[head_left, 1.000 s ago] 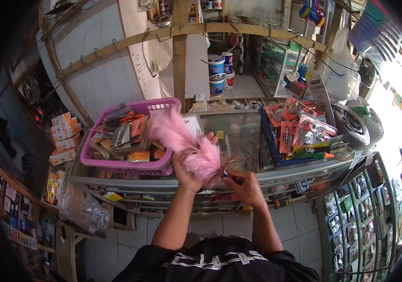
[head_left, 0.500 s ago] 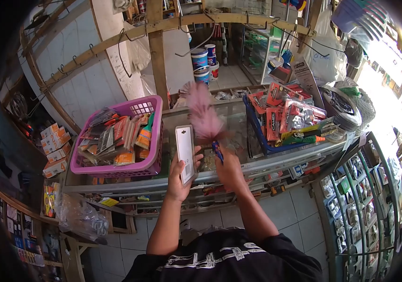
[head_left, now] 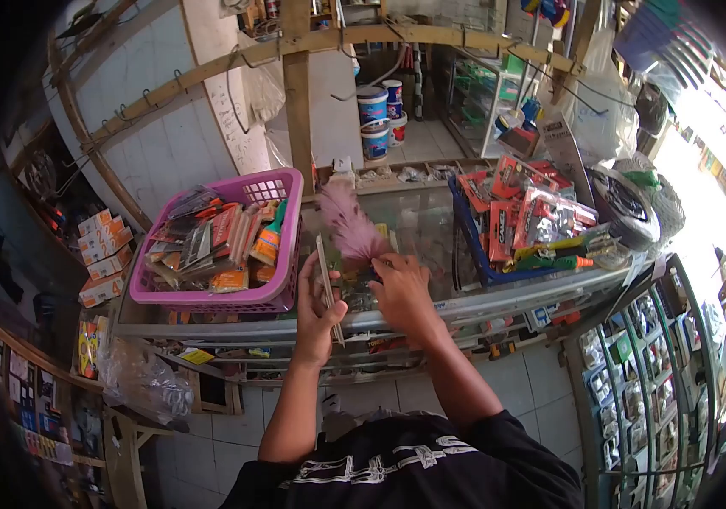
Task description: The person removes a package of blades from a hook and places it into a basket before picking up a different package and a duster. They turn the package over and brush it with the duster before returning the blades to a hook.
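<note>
My left hand (head_left: 315,329) holds a flat, thin package (head_left: 326,284) upright, its narrow edge turned toward me. Its fingers lie behind the package and the thumb is on the near side. My right hand (head_left: 405,293) is closed around the handle of a pink feather duster (head_left: 351,227); the handle is mostly hidden by the fingers. The feathers point up and left, close beside the package's top end. Both hands are over the front part of a glass-topped counter (head_left: 418,212).
Left on the counter stands a pink basket (head_left: 290,220) of packaged brushes. A blue basket (head_left: 475,242) with red-carded tools is at the right, beside coiled rope (head_left: 664,204). Hooks hang from a wooden beam (head_left: 422,34) overhead. A glass display case (head_left: 647,382) stands at lower right.
The package has turned from showing its white barcoded back to edge-on. The right hand has moved slightly, and the duster's feathers, blurred before, are now sharper and lower.
</note>
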Available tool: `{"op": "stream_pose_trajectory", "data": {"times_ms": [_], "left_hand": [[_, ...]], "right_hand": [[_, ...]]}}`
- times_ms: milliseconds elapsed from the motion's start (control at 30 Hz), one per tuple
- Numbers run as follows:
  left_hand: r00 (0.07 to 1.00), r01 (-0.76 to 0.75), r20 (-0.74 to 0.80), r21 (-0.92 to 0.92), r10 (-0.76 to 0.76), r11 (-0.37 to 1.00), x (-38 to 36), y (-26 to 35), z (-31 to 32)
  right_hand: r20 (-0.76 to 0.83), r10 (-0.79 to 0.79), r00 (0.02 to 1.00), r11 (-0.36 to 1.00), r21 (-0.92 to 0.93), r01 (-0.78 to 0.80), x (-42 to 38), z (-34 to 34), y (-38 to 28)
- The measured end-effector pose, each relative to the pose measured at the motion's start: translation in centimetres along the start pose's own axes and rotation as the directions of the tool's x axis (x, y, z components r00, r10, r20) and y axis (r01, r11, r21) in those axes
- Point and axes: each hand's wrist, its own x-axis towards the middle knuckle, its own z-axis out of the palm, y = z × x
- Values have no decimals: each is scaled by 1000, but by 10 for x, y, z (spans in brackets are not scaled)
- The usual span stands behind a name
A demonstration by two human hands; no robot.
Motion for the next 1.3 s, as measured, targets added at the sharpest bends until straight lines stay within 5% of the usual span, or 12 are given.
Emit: {"op": "stream_pose_trajectory", "data": {"times_ms": [67,167,267,500,600,700,767,833,867,967,1100,1300], "left_hand": [[997,-68,32,97,65,993,5,7,-4],[983,-182,-2,65,182,981,13,36,21],[962,-273,29,54,272,961,25,68,43],[866,-493,133,69,482,867,61,115,67],[841,-536,181,158,509,829,67,145,67],[804,-585,345,606,484,539,67,175,47],[755,-636,439,669,488,383,72,190,40],[669,-703,540,684,511,197,81,203,37],[722,-662,535,720,439,211,86,211,34],[640,-717,602,691,477,90,114,232,29],[641,-724,616,683,458,94,142,266,28],[502,-789,685,612,528,-44,185,312,37]], "right_hand": [[56,-122,991,989,86,117,8,-29,-4],[246,-276,929,854,507,120,15,-103,-46],[122,-472,873,777,525,347,14,-117,-60],[-84,-559,825,795,227,562,50,-141,-87],[-65,-502,862,830,246,501,66,-166,-92],[-97,-538,837,805,233,545,89,-181,-90],[-106,-577,810,785,204,585,102,-190,-94],[-136,-633,763,754,116,646,116,-197,-101],[-129,-643,755,750,96,654,122,-202,-105],[-90,-643,760,761,34,648,140,-218,-120],[-136,-665,735,747,-112,655,164,-230,-135],[-210,-718,664,683,-399,613,201,-252,-160]]}}
